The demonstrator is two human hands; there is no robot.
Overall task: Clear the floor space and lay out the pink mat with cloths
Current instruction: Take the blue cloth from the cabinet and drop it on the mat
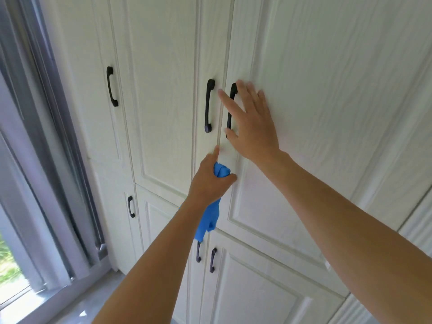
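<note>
At the white cupboard doors (327, 90) — left fingers (228, 179) clamped on blue cloth (208, 218), right fingers (230, 101) apart

The doors (327, 90) are finished in cream-white, embossed with a wood grain that is seen as fine wavy ridges; the sheen is low, near matt. Their raised mouldings are left smoother. The handles (208, 106) are made of what looks like dark metal, smooth, with a dull satin gleam. The cloth (208, 218) is a bright blue fabric, soft, matt and creased where it is bunched. At the left, the curtain (58, 160) is grey fabric, matt, hung in soft folds. The floor (93, 300), near left, is pale, smooth and glossy, and daylight is reflected in it.
</note>
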